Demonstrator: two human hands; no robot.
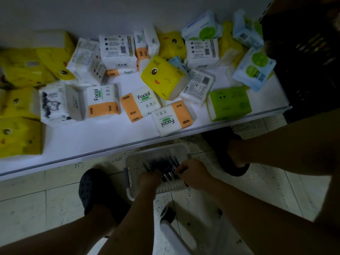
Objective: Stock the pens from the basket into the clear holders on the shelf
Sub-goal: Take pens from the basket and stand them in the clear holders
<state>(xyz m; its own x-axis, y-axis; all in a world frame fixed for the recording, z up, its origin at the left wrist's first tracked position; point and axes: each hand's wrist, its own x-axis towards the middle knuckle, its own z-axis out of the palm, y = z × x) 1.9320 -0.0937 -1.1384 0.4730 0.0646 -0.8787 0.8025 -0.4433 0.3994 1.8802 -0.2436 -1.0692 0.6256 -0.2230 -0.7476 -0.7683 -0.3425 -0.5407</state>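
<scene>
Pens point(166, 171) lie as a dark bundle in the white perforated basket point(147, 157) on the floor, between my two sets of fingers. My right hand point(196, 176) curls its fingers round one side of the bundle. My left hand point(150, 181) is curled over the near ends, but blur hides whether it grips any. I judge this the pick-up step. Next I need a firm handful raised to the shelf point(92, 142); no clear holders show among the tissue packs point(141, 105).

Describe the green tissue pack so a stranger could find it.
On the white shelf of tissue packs, look near the front edge at the right end. The green tissue pack there is lime green all over; neighbours are white, orange-banded or blue.
</scene>
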